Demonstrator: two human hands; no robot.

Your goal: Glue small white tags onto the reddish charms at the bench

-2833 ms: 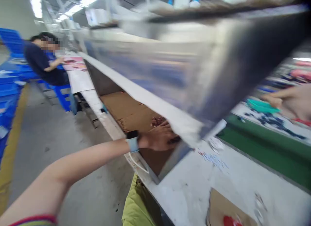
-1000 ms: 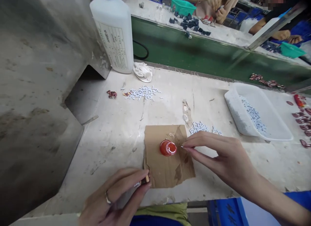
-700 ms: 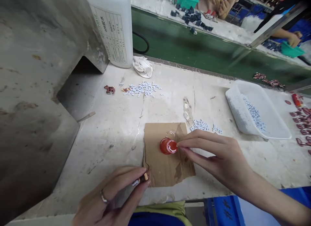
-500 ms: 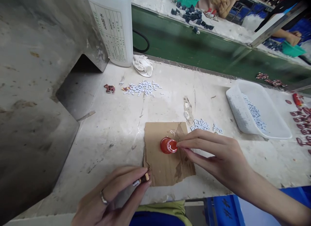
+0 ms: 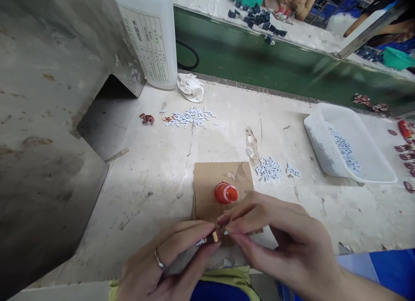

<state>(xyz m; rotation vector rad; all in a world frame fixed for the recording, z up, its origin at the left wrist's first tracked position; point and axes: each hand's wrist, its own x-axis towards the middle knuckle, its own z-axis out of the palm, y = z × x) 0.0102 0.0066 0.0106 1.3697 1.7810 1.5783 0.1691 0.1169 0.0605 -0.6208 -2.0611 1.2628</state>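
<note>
The left hand (image 5: 168, 264) pinches a small dark-and-tan piece (image 5: 213, 237) over the near edge of the torn brown cardboard sheet (image 5: 207, 180). The right hand (image 5: 285, 245) pinches at its tip, perhaps fitting a tiny white bit, so the joining looks unfinished. The small red cap (image 5: 226, 193) is glossy inside. The white plastic tray (image 5: 372, 158) holds loose white bits, and a heap of white bits (image 5: 268, 169) lies on the bench.

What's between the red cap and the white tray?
In the head view, two small heaps of white pieces lie on the benchtop between the red cap and the white tray.
</note>
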